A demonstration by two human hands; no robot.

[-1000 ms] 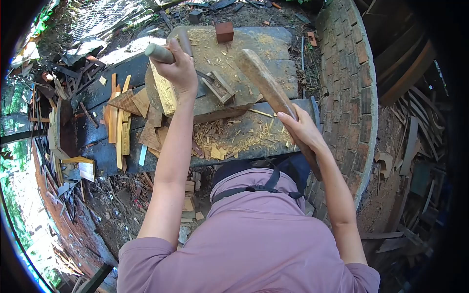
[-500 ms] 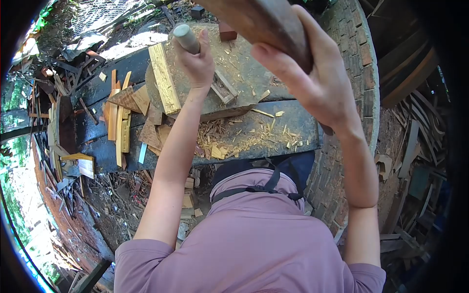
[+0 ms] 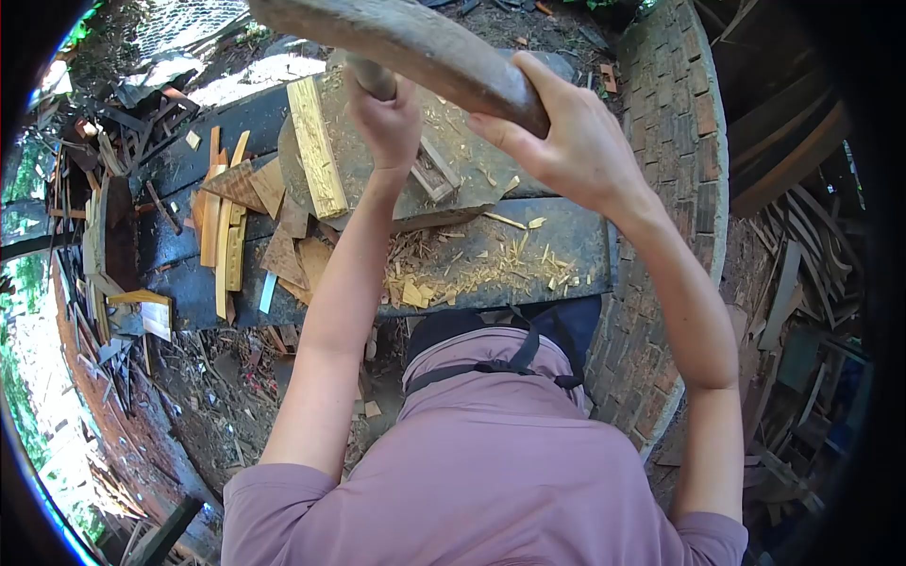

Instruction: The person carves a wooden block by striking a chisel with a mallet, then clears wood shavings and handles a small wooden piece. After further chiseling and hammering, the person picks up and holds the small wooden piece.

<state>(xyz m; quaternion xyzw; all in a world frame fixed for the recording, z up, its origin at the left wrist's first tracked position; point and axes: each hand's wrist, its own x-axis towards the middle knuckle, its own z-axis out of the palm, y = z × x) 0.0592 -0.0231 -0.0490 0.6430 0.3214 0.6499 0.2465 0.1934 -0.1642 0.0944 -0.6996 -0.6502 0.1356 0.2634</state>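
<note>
My left hand [image 3: 387,132] is wrapped round an upright tool with a pale, round-topped handle [image 3: 370,77] above the wooden block [image 3: 377,208]. Its lower end is hidden by the hand. My right hand [image 3: 576,141] grips a thick, curved wooden mallet [image 3: 415,52], whose far end reaches over the top of the handle. A small workpiece with a recess [image 3: 434,170] lies on the block just right of my left wrist. To the left of that wrist lies a long yellow wood piece [image 3: 317,146].
Yellow shavings [image 3: 514,264] are scattered along the dark bench [image 3: 585,226]. Thin strips [image 3: 226,226] and brown offcuts [image 3: 283,259] lie at the left. A curved brick wall [image 3: 661,208] stands on the right, and scrap wood [image 3: 802,245] is beyond it.
The mallet has swung down and left over the handle top, with my right hand lower and further left. My left hand still holds the tool, slightly shifted right.
</note>
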